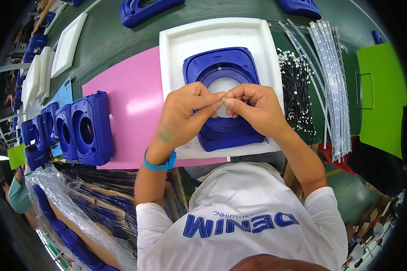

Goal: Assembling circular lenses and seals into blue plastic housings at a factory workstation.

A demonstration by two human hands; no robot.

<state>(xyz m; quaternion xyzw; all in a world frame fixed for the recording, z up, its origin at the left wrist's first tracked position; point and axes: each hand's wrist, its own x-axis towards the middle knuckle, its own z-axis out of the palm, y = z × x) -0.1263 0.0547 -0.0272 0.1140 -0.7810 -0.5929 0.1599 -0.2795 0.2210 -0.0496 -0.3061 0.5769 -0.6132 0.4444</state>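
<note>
My left hand (pixel 187 113) and my right hand (pixel 256 107) meet fingertip to fingertip, both pinched closed. Between them is a tiny pale piece (pixel 223 98), too small to name. Both hands are above a blue plastic housing (pixel 230 140) with a large round opening. The housing lies in a white foam tray (pixel 176 40), its middle partly hidden by my hands. A blue band circles my left wrist.
A pink sheet (pixel 126 90) lies left of the tray, beside several upright blue housings (pixel 105 131). Black cables with white connectors (pixel 298 90) and clear strips (pixel 330 67) lie to the right, before a green board (pixel 382 90). Plastic-wrapped parts (pixel 90 217) are at lower left.
</note>
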